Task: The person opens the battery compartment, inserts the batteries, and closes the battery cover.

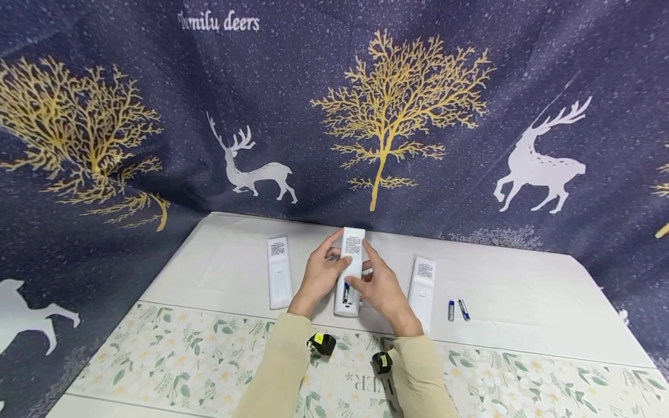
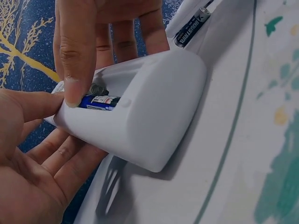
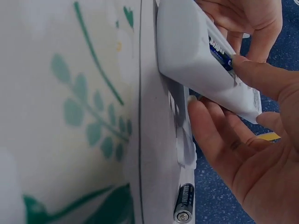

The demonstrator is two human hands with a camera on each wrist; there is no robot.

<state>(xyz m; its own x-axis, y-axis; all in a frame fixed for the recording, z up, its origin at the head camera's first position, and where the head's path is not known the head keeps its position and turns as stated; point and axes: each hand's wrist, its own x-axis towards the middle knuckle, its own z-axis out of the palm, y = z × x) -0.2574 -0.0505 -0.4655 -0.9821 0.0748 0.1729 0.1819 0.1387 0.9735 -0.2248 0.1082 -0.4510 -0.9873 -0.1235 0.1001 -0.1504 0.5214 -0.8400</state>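
A white remote control [image 1: 355, 247] is held back side up between both hands, its battery compartment uncovered. In the compartment lies a blue battery [image 2: 99, 101]. My left hand [image 1: 320, 273] grips the remote's left side, thumb on the back and fingers around the edge. From the right, my right hand [image 1: 385, 290] holds the remote, fingers beneath it. The right thumb [image 3: 254, 74] presses on the battery's end. How far the compartment is filled beneath the thumb cannot be made out.
Another white remote [image 1: 279, 278] lies back side up to the left, and a third [image 1: 422, 284] to the right, partly behind the right forearm. Two loose batteries, one blue-ended [image 1: 451, 310] and one tilted [image 1: 464, 310], lie farther right. A dark patterned cloth [image 1: 428, 215] hangs behind the table.
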